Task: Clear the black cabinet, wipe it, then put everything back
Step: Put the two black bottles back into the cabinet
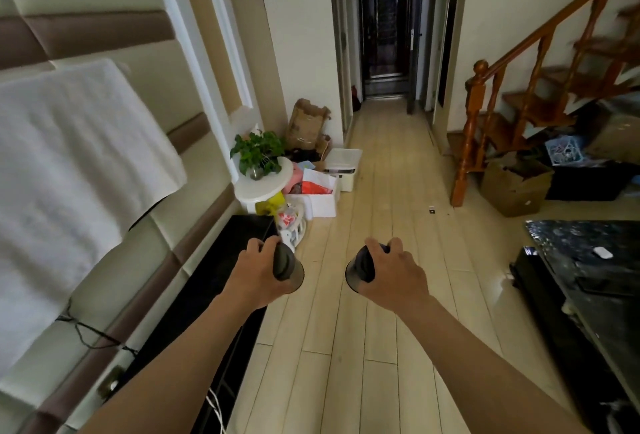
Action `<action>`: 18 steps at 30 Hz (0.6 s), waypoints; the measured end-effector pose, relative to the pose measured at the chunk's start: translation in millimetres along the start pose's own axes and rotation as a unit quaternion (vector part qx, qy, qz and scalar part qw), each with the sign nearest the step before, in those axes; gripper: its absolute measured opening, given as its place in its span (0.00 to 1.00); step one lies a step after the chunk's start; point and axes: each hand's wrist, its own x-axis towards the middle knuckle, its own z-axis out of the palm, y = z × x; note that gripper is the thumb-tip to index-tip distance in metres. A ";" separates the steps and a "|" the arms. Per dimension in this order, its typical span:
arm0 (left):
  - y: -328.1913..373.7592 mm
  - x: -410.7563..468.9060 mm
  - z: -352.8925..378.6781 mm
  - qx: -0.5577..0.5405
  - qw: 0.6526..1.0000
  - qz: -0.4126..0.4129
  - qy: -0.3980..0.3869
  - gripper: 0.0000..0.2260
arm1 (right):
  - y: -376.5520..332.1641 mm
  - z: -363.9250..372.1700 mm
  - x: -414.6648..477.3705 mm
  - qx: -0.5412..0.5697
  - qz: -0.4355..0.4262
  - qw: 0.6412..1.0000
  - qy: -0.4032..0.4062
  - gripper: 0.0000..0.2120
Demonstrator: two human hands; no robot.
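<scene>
While I stood beside the cabinet (221,260), my left hand (258,271) was curled round the left cone (287,265) and my right hand (394,274) round the right cone (362,269), both over the floor (381,191). They seemed hard, smooth, probably slippery, so gripping above the flared base looked safest tbh.

Nothing legible here, not one word or number. Far ahead of the left hand (256,274), the torn cardboard box (306,125) carries dark print, but it is too blurred to read. Nearer that hand, the red-and-white bag (317,186) shows markings and no letters come clear. Ahead and to the outside of the right hand (393,276), the brown carton (516,188) has a small white label, too tiny to make out. The left cone (285,265) and right cone (362,267), gripped in the hands, show no lettering I can discern.
</scene>
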 end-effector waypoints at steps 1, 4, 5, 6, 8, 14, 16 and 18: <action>3.4 5.6 2.8 0.000 1.000 -0.001 -0.002 0.44 | 5.2 0.6 3.9 0.002 0.003 1.000 -0.004 0.32; 11.7 22.7 10.4 0.005 1.000 0.001 -0.004 0.44 | 16.3 1.3 14.9 -0.001 0.005 1.000 -0.020 0.34; 13.8 28.8 13.4 0.005 1.000 0.003 -0.004 0.44 | 19.0 1.0 18.9 -0.002 0.005 1.000 -0.020 0.34; 15.8 34.7 16.1 0.005 1.000 0.004 -0.004 0.44 | 21.2 0.1 23.2 -0.001 0.005 1.000 -0.020 0.34; 18.6 47.6 21.2 0.006 1.000 0.007 -0.004 0.44 | 24.2 -1.5 33.6 0.001 0.007 1.000 -0.020 0.33; 17.6 90.7 32.1 0.001 1.000 0.013 -0.019 0.43 | 26.3 5.4 71.5 0.000 0.012 1.000 -0.020 0.33; 12.1 110.6 34.5 -0.002 1.000 0.018 -0.025 0.42 | 23.9 11.8 90.4 0.000 0.011 1.000 -0.016 0.33; 4.6 134.4 36.9 -0.002 0.999 0.018 -0.032 0.42 | 19.8 17.8 112.7 -0.001 0.005 1.000 -0.011 0.34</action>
